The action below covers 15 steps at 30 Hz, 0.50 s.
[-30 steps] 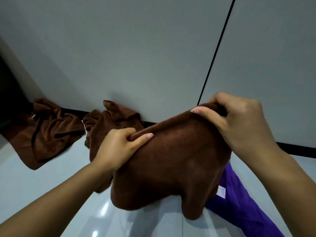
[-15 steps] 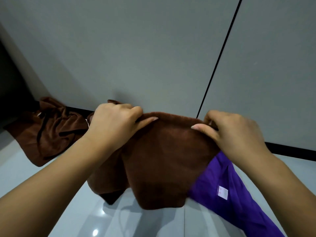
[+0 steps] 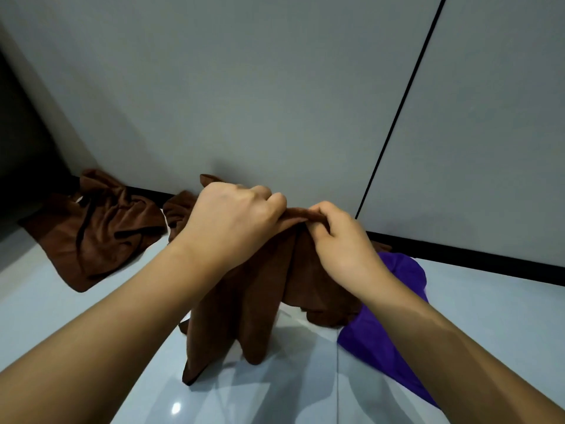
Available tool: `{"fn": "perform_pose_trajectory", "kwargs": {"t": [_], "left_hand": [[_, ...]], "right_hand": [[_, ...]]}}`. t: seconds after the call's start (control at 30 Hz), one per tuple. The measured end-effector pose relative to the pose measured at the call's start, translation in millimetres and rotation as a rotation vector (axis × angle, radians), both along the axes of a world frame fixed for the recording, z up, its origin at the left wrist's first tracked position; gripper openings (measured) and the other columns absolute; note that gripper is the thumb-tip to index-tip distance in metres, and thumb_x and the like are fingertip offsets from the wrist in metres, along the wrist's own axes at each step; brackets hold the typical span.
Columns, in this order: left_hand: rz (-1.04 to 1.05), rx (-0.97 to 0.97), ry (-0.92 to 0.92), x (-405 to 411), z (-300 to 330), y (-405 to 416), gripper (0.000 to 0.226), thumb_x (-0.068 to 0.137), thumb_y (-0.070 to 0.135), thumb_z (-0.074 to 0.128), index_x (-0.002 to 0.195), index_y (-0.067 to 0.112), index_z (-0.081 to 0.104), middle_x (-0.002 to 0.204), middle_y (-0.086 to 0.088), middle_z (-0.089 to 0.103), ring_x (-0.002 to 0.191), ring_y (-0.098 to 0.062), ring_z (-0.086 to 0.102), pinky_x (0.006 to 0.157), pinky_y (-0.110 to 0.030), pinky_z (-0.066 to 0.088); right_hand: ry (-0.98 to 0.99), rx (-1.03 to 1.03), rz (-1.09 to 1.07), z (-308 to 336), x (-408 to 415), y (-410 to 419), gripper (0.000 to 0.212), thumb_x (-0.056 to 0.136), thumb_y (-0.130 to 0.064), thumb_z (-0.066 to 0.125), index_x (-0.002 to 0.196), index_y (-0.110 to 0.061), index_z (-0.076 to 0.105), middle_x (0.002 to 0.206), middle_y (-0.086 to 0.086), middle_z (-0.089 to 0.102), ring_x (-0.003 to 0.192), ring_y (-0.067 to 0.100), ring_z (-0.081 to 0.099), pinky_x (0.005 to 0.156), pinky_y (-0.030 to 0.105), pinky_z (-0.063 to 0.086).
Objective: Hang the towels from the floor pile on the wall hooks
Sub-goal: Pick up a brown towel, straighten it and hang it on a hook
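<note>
While my left hand [image 3: 235, 221] and right hand [image 3: 339, 240] pinch the brown towel [image 3: 260, 301] edge, fingers curled, I'd keep it bunched, lifting clear.

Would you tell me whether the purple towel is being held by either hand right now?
No, both the left hand and right hand grip the brown towel, while the purple towel lies on the floor.

A brown towel [image 3: 260, 289] hangs bunched in the air above the floor, its top edge gathered, its folds drooping. A crumpled brown towel on the floor [image 3: 91, 234] lies by the wall, and a purple towel [image 3: 388, 328] lies spread beside the hanging one
</note>
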<state>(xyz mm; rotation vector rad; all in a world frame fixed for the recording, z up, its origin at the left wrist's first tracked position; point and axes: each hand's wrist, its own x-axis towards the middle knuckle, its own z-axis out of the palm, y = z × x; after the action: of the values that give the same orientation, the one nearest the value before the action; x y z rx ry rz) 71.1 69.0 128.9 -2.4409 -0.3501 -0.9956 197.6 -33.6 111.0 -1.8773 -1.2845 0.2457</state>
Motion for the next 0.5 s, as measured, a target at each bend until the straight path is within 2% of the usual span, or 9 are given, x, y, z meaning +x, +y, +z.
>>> {"fn": "perform_pose_trajectory", "kwargs": {"t": [0.1, 0.17, 0.23, 0.33, 0.37, 0.43, 0.47, 0.5], "left_hand": [[0.004, -0.117, 0.006, 11, -10, 4, 0.045, 0.086, 0.044, 0.047, 0.051, 0.016, 0.043, 0.043, -0.003, 0.047, 0.032, -0.026, 0.045, 0.045, -0.02, 0.016], [-0.014, -0.17, -0.004, 22, -24, 10, 0.041, 0.085, 0.045, 0.043, 0.054, 0.02, 0.036, 0.043, -0.002, 0.047, 0.032, -0.026, 0.046, 0.044, -0.018, 0.018], [0.02, -0.235, 0.036, 31, -34, 16, 0.038, 0.084, 0.046, 0.039, 0.056, 0.021, 0.031, 0.041, -0.002, 0.047, 0.031, -0.025, 0.045, 0.045, -0.016, 0.017], [0.086, -0.193, 0.138, 40, -47, 27, 0.047, 0.084, 0.045, 0.034, 0.049, 0.016, 0.049, 0.042, -0.001, 0.052, 0.031, -0.024, 0.048, 0.044, -0.016, 0.018], [0.081, -0.152, 0.2, 43, -48, 28, 0.051, 0.088, 0.046, 0.032, 0.057, 0.014, 0.056, 0.05, -0.001, 0.058, 0.039, -0.026, 0.055, 0.044, -0.019, 0.021], [0.095, -0.207, 0.374, 46, -44, 31, 0.05, 0.096, 0.049, 0.026, 0.087, 0.013, 0.06, 0.081, -0.002, 0.065, 0.072, -0.028, 0.065, 0.053, -0.027, 0.029], [0.123, -0.266, 0.465, 48, -38, 33, 0.048, 0.098, 0.05, 0.024, 0.098, 0.014, 0.056, 0.093, -0.002, 0.064, 0.084, -0.028, 0.064, 0.057, -0.029, 0.03], [0.145, -0.31, 0.505, 48, -29, 34, 0.046, 0.099, 0.049, 0.025, 0.101, 0.014, 0.055, 0.096, -0.002, 0.064, 0.088, -0.028, 0.063, 0.058, -0.029, 0.03]], "right_hand": [[0.043, -0.037, -0.068, -11, -1, 6, 0.016, 0.099, -0.015, 0.038, 0.1, -0.011, 0.053, 0.09, 0.006, 0.061, 0.088, 0.024, 0.057, 0.07, 0.033, 0.039], [-0.014, -0.084, -0.132, -21, 2, 10, 0.016, 0.099, -0.02, 0.035, 0.101, -0.012, 0.049, 0.094, 0.01, 0.062, 0.09, 0.03, 0.058, 0.073, 0.038, 0.043], [-0.176, -0.14, -0.185, -31, 8, 14, 0.017, 0.1, -0.025, 0.033, 0.103, -0.014, 0.045, 0.098, 0.012, 0.063, 0.093, 0.035, 0.058, 0.069, 0.037, 0.039], [-0.483, -0.277, -0.177, -47, 25, 16, 0.024, 0.101, -0.034, 0.028, 0.109, -0.016, 0.042, 0.106, 0.008, 0.063, 0.097, 0.035, 0.059, 0.065, 0.035, 0.03], [-0.575, -0.322, -0.143, -49, 31, 17, 0.027, 0.101, -0.037, 0.027, 0.11, -0.016, 0.042, 0.108, 0.006, 0.063, 0.096, 0.035, 0.06, 0.064, 0.034, 0.029], [-0.764, -0.35, -0.088, -46, 45, 22, 0.034, 0.099, -0.039, 0.03, 0.108, -0.012, 0.047, 0.101, 0.007, 0.064, 0.087, 0.034, 0.064, 0.058, 0.034, 0.032], [-0.845, -0.326, -0.05, -40, 50, 24, 0.036, 0.096, -0.039, 0.034, 0.1, -0.009, 0.053, 0.088, 0.008, 0.066, 0.071, 0.034, 0.066, 0.05, 0.033, 0.035], [-0.895, -0.302, -0.017, -31, 52, 26, 0.036, 0.092, -0.038, 0.039, 0.087, -0.007, 0.058, 0.07, 0.008, 0.064, 0.052, 0.031, 0.063, 0.041, 0.029, 0.035]]}}
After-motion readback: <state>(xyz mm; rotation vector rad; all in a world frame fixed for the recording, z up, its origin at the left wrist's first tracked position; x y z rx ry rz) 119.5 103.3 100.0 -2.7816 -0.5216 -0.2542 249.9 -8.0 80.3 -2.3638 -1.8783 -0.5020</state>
